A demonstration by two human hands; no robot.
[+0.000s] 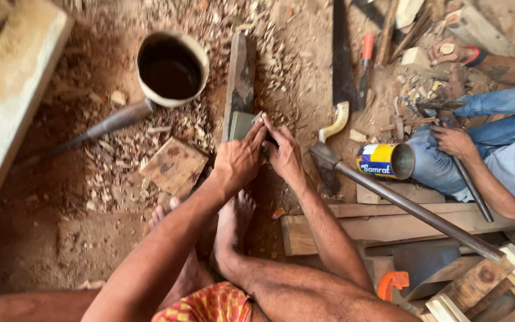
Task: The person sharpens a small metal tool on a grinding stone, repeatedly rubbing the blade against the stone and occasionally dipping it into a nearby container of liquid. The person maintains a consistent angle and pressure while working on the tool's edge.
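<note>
Head view, looking down at a dirt floor strewn with wood chips. The left hand point(238, 160) and right hand point(285, 154) meet side by side, fingers curled down and pressing a small dark blade point(259, 121) — mostly hidden, so its exact shape cannot be told — against the grey sharpening stone point(241, 124), which lies at the near end of a long dark wooden block point(240, 77). Beyond it stands a round pot of dark liquid point(171, 68); a flat wood offcut point(174, 166) lies to the left. To the right, a long-handled adze point(400, 200) and a yellow-and-blue tin can point(384, 161) — beside a seated co-worker's hand point(453, 142)
</note>
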